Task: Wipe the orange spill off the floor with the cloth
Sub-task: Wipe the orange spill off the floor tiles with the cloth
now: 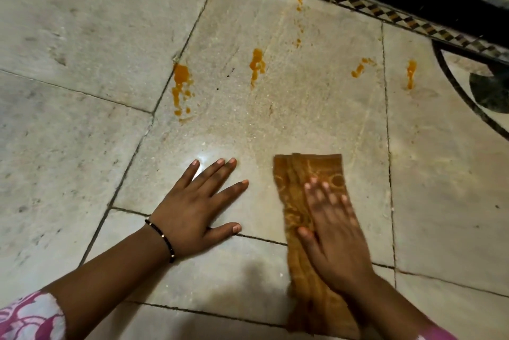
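Several orange spill patches (181, 86) are seen beyond both hands; the folded orange patterned cloth (305, 174) is pressed under the flat, open right hand (334, 232), while the left hand (198, 207) is spread open on the pale stone tile floor (82, 36).

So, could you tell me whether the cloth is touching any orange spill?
Apart: the head view shows bare floor between the cloth and the orange spill.

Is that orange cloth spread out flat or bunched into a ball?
Flat. The cloth lies as a long folded strip on the floor, its far edge straight, with the right hand pressed palm-down on it, fingers extended.
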Motion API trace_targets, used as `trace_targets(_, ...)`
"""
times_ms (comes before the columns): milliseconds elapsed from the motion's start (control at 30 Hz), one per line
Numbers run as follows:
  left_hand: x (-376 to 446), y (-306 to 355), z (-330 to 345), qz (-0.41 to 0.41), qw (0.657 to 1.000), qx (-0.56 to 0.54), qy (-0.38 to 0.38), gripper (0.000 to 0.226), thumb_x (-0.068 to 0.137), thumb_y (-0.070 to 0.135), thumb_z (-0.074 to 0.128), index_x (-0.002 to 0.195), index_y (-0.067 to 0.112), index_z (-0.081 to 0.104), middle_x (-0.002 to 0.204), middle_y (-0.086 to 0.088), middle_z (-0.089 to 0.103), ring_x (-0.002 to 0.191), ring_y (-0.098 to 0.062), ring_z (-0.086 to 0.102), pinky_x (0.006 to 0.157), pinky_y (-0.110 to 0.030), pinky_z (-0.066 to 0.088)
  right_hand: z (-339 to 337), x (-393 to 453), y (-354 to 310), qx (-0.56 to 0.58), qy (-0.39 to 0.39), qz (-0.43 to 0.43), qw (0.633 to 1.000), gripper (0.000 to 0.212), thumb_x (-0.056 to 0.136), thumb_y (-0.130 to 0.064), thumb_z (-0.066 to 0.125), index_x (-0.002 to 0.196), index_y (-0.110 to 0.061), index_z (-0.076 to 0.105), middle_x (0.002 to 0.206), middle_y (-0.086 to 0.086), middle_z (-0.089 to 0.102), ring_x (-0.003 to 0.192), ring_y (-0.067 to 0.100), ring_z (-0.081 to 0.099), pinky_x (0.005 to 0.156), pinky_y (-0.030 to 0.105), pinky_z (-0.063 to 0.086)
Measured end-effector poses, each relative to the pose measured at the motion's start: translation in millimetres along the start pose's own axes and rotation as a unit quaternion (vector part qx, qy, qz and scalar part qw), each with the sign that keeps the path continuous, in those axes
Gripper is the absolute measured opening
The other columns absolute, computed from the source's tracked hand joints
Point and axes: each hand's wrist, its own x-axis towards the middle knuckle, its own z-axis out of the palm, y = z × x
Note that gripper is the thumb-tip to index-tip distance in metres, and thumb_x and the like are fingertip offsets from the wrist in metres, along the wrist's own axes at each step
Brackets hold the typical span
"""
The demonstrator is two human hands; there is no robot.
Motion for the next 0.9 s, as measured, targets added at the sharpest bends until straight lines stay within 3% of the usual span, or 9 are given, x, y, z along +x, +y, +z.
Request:
trace_targets(100,-2.8,-1.0,-2.3,-0.034,0.999,-0.032,0.021,0.078,0.088,0.067,0.028,0.147,0.017,0.029,0.156,-0.004,0.020,0.144,-0.020,0.016,0.115,-0.045,0.011,-8.3,29.9,32.7,0.015,0.023,0.151,0.988,0.077,0.087,-0.066,-0.005,0.149,-0.023,-0.009,0.158,-0.001,-0.011,0.144,0.015,-0.011,0.118,0.041,-0.001)
trace_targets(200,-5.7,-7.8,-13.5,-0.138,0.981,-0.097,0.093,0.081,0.088,0.068,0.021,0.148,0.013,0.027,0.155,-0.003,0.018,0.143,-0.018,0.013,0.116,-0.048,0.010,-19.6,93.7,20.9,0.021,0.014,0.243,0.970,0.083,0.084,-0.069,-0.006,0.150,-0.017,-0.007,0.159,0.004,-0.008,0.144,0.018,-0.011,0.117,0.042,-0.005)
trace_targets(267,-9.8,-18.3,-22.4,-0.203,0.963,-0.113,0.135,0.080,0.089,0.065,0.022,0.147,0.010,0.027,0.155,-0.006,0.020,0.142,-0.018,0.014,0.114,-0.050,0.008,-20.6,124.5,-13.5,0.025,0.003,0.196,0.980,0.079,0.089,-0.064,-0.001,0.150,-0.014,0.001,0.159,0.007,-0.002,0.145,0.021,-0.005,0.117,0.041,-0.006)
trace_targets(333,-14.9,-33.5,-29.6,-0.247,0.953,-0.099,0.145,0.076,0.089,0.059,0.025,0.147,0.009,0.026,0.155,-0.008,0.020,0.143,-0.021,0.014,0.114,-0.052,0.008,-14.8,131.6,-61.3,0.021,0.015,0.063,0.998,0.077,0.088,-0.060,-0.001,0.151,-0.016,0.003,0.159,0.005,0.000,0.146,0.021,-0.004,0.116,0.041,-0.007)
trace_targets(433,-26.9,-63.6,-35.9,-0.300,0.940,-0.062,0.152,0.075,0.089,0.054,0.023,0.146,0.006,0.028,0.155,-0.013,0.022,0.143,-0.029,0.017,0.112,-0.056,0.008,-2.1,93.3,-121.0,0.025,0.005,-0.110,0.994,0.070,0.094,-0.056,0.005,0.150,-0.017,0.010,0.159,0.005,0.008,0.146,0.021,-0.001,0.115,0.043,-0.004)
trace_targets(533,-41.1,-84.7,-32.9,-0.358,0.922,-0.040,0.140,0.076,0.089,0.055,0.019,0.146,0.005,0.027,0.154,-0.017,0.022,0.143,-0.032,0.017,0.112,-0.057,0.009,-0.4,35.4,-113.4,-0.015,-0.054,-0.201,0.978,0.066,0.095,-0.054,0.021,0.150,-0.017,0.016,0.158,0.002,0.015,0.146,0.018,0.006,0.113,0.043,0.007)
trace_targets(633,-42.6,-84.9,-25.4,-0.377,0.918,-0.017,0.123,0.076,0.090,0.055,0.021,0.146,0.005,0.025,0.155,-0.017,0.020,0.142,-0.032,0.019,0.114,-0.053,0.010,-6.6,17.9,-67.4,-0.075,-0.084,-0.281,0.953,0.068,0.093,-0.057,0.026,0.150,-0.020,0.019,0.157,-0.001,0.018,0.145,0.017,0.014,0.110,0.042,0.018)
trace_targets(767,-36.6,-82.5,-21.9,-0.384,0.915,-0.006,0.119,0.078,0.090,0.059,0.019,0.148,0.008,0.022,0.157,-0.012,0.015,0.143,-0.028,0.017,0.116,-0.047,0.006,-20.0,48.3,-46.7,-0.063,-0.099,-0.231,0.966,0.080,0.085,-0.057,0.040,0.151,-0.020,0.013,0.159,0.000,0.011,0.145,0.017,0.009,0.111,0.045,0.017)
trace_targets(900,-38.5,-83.5,-18.1,-0.384,0.917,0.004,0.105,0.082,0.088,0.063,0.013,0.150,0.008,0.018,0.158,-0.010,0.012,0.145,-0.025,0.011,0.117,-0.045,0.002,-11.3,41.7,-68.3,-0.052,-0.066,-0.149,0.985,0.081,0.086,-0.062,0.034,0.151,-0.019,0.011,0.159,0.001,0.009,0.146,0.020,0.007,0.111,0.051,0.012)
